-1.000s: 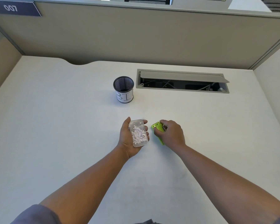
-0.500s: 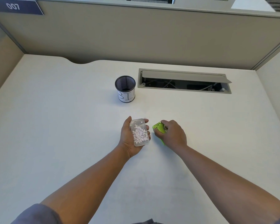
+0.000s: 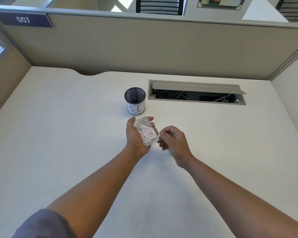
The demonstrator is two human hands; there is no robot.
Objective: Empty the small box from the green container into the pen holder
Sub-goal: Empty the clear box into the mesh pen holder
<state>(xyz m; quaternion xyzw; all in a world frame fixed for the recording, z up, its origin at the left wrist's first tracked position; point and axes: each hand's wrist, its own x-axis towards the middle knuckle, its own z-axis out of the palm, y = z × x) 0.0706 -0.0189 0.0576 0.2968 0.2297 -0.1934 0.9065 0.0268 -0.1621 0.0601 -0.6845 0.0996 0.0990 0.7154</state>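
Note:
My left hand (image 3: 134,140) is palm up and shut on the small clear box (image 3: 146,131), which has several small white and pink bits inside. The box lies tilted across my palm, just in front of the black mesh pen holder (image 3: 135,101), which stands upright with a white handwritten label. My right hand (image 3: 174,142) hovers just right of the box. Its fingers are curled, with thumb and forefinger pinched close to the box's near right corner, and nothing shows in it. The green container is not in view; it may be hidden by my right hand.
An open grey cable hatch (image 3: 197,92) is sunk into the white desk (image 3: 58,134) to the right of the pen holder. Beige partition walls (image 3: 162,48) close off the back and both sides, with a "007" sign (image 3: 23,20) at the top left.
My right hand has lifted off the green container and moved left beside the box, and the green container has gone out of sight. My left hand has carried the box a little towards the pen holder.

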